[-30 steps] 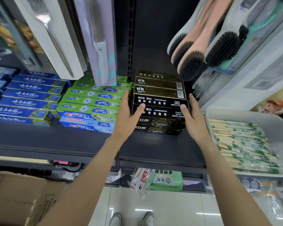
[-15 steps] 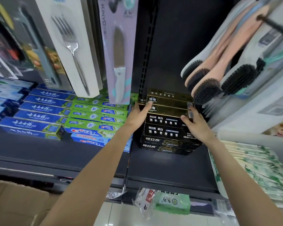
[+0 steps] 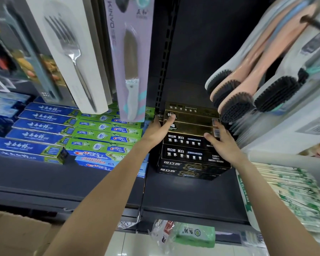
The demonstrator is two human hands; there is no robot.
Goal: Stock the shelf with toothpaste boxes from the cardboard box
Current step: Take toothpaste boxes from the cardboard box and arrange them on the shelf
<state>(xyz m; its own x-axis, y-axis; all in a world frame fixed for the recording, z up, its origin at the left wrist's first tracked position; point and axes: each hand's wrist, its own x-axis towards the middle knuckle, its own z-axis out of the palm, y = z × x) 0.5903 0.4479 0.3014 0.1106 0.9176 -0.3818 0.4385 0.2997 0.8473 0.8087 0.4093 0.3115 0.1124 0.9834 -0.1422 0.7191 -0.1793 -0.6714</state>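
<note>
A stack of black and gold toothpaste boxes [image 3: 190,145] stands on the dark shelf [image 3: 183,196], right of the upright. My left hand [image 3: 158,131] lies against the stack's left end, thumb up on a gold box near the top. My right hand [image 3: 223,143] presses with straight fingers on the right end of the gold boxes, by the barcode. Green toothpaste boxes [image 3: 103,135] and blue toothpaste boxes [image 3: 37,130] fill the shelf to the left. A corner of the cardboard box [image 3: 17,235] shows at the bottom left.
Carded fork [image 3: 72,52] and knife [image 3: 130,71] hang above the left stacks. Packaged brushes [image 3: 248,89] hang at the upper right, close above my right hand. A white bin of green-wrapped packets [image 3: 294,191] sits at the right. Bagged goods [image 3: 192,235] hang below the shelf.
Both hands have slid from the lower black boxes up to the gold boxes at the top of the stack. The camera has moved closer and tilted upward.
</note>
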